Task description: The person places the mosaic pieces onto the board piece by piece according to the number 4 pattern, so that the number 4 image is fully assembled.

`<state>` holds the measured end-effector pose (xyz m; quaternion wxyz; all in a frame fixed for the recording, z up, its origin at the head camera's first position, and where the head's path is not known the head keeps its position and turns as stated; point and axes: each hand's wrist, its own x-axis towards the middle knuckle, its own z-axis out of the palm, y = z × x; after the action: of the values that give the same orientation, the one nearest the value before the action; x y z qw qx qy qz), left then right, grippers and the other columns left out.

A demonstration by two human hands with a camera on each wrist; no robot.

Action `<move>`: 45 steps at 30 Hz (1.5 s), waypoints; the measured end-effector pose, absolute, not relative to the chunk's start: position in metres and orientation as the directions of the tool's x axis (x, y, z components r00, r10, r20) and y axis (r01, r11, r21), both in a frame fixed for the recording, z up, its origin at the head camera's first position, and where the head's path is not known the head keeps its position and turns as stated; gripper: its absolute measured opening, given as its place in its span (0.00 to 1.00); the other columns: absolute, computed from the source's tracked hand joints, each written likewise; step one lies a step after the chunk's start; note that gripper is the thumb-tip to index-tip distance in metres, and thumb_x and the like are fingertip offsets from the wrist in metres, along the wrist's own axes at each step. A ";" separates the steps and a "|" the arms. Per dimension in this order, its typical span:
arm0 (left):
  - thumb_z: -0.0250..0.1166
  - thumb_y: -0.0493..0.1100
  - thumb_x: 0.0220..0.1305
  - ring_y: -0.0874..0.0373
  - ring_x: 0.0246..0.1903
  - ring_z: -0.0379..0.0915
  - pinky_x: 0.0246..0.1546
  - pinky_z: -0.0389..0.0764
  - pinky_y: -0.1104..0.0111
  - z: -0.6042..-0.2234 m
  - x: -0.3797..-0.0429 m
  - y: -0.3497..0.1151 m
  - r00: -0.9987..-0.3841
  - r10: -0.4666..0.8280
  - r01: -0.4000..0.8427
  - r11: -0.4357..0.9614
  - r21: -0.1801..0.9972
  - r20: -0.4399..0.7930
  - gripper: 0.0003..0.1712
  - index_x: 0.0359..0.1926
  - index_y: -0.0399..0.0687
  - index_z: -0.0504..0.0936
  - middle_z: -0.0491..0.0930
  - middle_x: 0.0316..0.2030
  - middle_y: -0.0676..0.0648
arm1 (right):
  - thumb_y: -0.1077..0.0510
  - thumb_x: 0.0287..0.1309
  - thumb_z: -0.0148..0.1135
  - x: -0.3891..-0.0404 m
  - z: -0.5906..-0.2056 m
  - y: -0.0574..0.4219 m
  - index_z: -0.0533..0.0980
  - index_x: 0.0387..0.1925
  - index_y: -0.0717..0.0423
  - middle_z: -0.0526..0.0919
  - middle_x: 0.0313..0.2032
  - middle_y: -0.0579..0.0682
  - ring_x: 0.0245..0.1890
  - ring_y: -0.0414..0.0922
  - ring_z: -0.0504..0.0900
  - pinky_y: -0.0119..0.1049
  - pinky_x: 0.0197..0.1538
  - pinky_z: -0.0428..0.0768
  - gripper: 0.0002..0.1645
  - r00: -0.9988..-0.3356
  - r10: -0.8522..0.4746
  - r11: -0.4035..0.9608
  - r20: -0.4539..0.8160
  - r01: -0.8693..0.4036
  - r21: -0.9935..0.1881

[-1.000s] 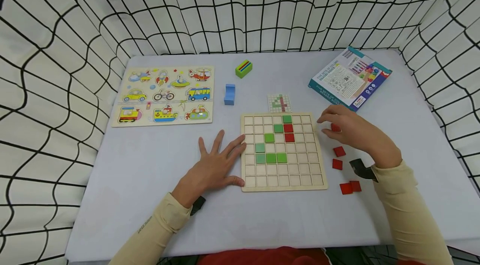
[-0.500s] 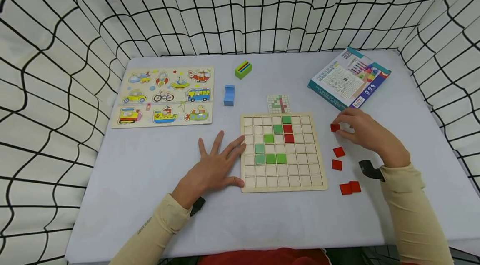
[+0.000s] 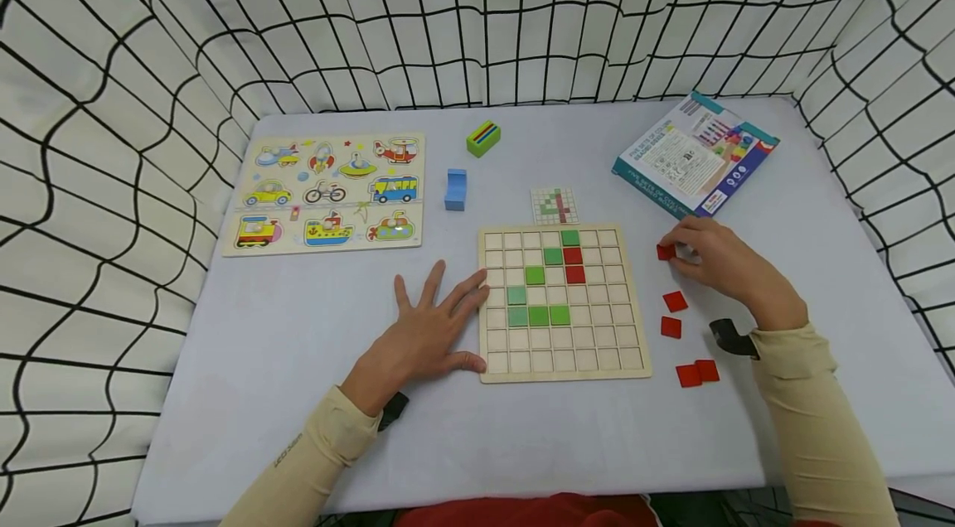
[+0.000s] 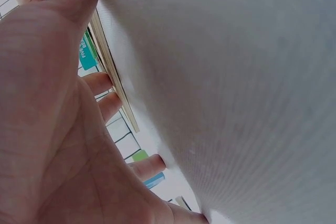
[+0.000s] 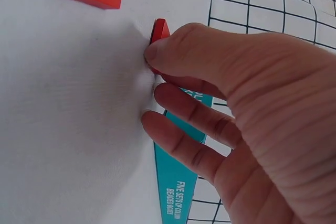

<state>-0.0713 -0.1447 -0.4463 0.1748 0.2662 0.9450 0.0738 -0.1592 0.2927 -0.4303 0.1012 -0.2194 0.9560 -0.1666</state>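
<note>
My right hand (image 3: 719,260) pinches a red square tile (image 5: 160,30) between thumb and forefinger, to the right of the wooden grid board (image 3: 563,351). In the right wrist view the tile tilts up at one edge, close to the tabletop. My left hand (image 3: 427,328) lies spread, its fingertips and thumb at the board's left edge. On the board sit several green tiles (image 3: 539,315) in a stepped line and two red tiles (image 3: 574,265) one below the other. More loose red tiles (image 3: 671,327) lie on the table below my right hand.
A small pattern card (image 3: 555,206) lies behind the board. A boxed set (image 3: 694,158) is at back right, a vehicle picture puzzle (image 3: 328,191) at left. A blue block (image 3: 456,190) and a green striped block (image 3: 484,138) stand between. Black netting (image 3: 485,38) surrounds the table.
My right hand has shifted from near the board's right edge to the uppermost loose red tile and now pinches it. My left hand stays in place.
</note>
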 end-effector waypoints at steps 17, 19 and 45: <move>0.70 0.75 0.60 0.24 0.84 0.36 0.65 0.45 0.12 -0.447 -0.072 -0.144 -0.798 0.524 0.474 0.851 0.228 -0.297 0.62 0.85 0.54 0.56 0.46 0.88 0.50 | 0.66 0.63 0.73 -0.155 -0.429 0.292 0.87 0.54 0.60 0.85 0.50 0.57 0.53 0.53 0.82 0.55 0.55 0.89 0.17 -0.872 -0.480 0.812 -0.100 -0.398 -0.427; 0.70 0.75 0.60 0.24 0.84 0.37 0.65 0.45 0.12 -0.446 -0.072 -0.144 -0.799 0.524 0.474 0.851 0.228 -0.295 0.62 0.85 0.54 0.56 0.46 0.88 0.50 | 0.66 0.62 0.74 -0.153 -0.426 0.291 0.87 0.54 0.60 0.85 0.50 0.57 0.52 0.53 0.83 0.54 0.53 0.89 0.18 -0.866 -0.494 0.804 -0.077 -0.421 -0.419; 0.70 0.75 0.60 0.23 0.83 0.37 0.65 0.46 0.12 -0.447 -0.071 -0.145 -0.797 0.534 0.486 0.844 0.226 -0.281 0.62 0.85 0.53 0.56 0.47 0.87 0.50 | 0.65 0.59 0.79 -0.125 -0.429 0.216 0.88 0.50 0.56 0.82 0.51 0.54 0.52 0.48 0.80 0.44 0.53 0.89 0.17 -0.702 -0.711 0.620 0.043 -0.655 -0.433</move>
<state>-0.0715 -0.1453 -0.4470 0.1692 0.2697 0.9453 0.0715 -0.1251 0.2160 -0.4288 0.0663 -0.3805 0.8975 -0.2131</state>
